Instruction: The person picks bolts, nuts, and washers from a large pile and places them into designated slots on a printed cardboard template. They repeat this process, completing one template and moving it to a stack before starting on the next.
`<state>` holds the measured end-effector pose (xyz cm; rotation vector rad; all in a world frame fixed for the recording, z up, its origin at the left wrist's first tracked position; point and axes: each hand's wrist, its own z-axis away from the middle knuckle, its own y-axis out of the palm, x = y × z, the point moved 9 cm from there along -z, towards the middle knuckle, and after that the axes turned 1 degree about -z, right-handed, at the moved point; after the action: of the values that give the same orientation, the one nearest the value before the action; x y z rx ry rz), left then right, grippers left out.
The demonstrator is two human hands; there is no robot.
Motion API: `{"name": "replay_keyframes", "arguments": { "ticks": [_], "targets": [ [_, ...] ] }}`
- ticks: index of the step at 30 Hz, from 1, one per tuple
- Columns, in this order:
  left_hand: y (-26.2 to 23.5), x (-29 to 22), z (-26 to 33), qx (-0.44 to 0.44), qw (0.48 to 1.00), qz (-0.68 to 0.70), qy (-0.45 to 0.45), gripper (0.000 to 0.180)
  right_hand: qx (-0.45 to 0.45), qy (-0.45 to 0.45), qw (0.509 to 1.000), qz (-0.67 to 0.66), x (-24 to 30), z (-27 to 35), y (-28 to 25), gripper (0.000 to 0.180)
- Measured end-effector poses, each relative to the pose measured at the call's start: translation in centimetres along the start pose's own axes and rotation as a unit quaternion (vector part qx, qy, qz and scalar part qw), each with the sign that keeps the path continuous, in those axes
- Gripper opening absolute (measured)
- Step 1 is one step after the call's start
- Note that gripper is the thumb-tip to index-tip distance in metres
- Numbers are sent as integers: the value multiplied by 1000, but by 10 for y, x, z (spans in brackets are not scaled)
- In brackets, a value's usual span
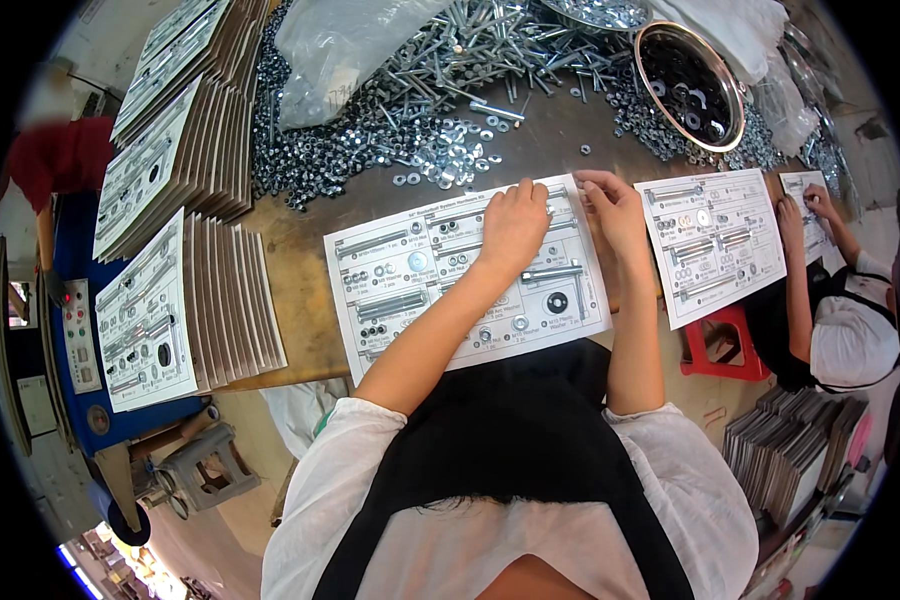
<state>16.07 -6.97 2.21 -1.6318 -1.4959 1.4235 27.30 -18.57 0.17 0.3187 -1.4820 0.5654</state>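
A white printed hardware card lies in front of me at the table's near edge, with bolts, nuts, washers and a black ring washer set on its pictures. My left hand reaches across the card's upper right part. Its fingers are bent down together against the surface, and whatever they hold is hidden beneath them. At the card's upper right corner, my right hand has its thumb and fingers closed on the edge.
Stacked cards stand at the left. Piles of nuts and bolts cover the far table, beside a metal bowl of black washers. Another filled card lies right, near a co-worker and a red stool.
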Motion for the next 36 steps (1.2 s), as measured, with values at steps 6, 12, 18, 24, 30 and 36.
{"name": "replay_keyframes", "arguments": {
  "ticks": [6,12,18,24,30,36],
  "targets": [
    [2,6,-3,-3,1000,18,-4,30,-14,0,1000,24,-2,7,-11,20],
    [-54,111,2,-68,973,37,-219,19,38,-37,997,57,17,2,37,19],
    [-53,139,8,-30,977,-1,-210,19,43,-191,936,292,46,-45,120,19],
    [-67,142,18,-58,981,-59,-176,17,71,-165,939,293,21,-64,116,21],
    [-50,123,-18,-46,973,98,-205,19,77,-105,963,237,8,-68,110,20],
    [-21,128,-39,-14,981,58,-184,20,94,-46,978,182,8,-72,103,17]
  ]
}}
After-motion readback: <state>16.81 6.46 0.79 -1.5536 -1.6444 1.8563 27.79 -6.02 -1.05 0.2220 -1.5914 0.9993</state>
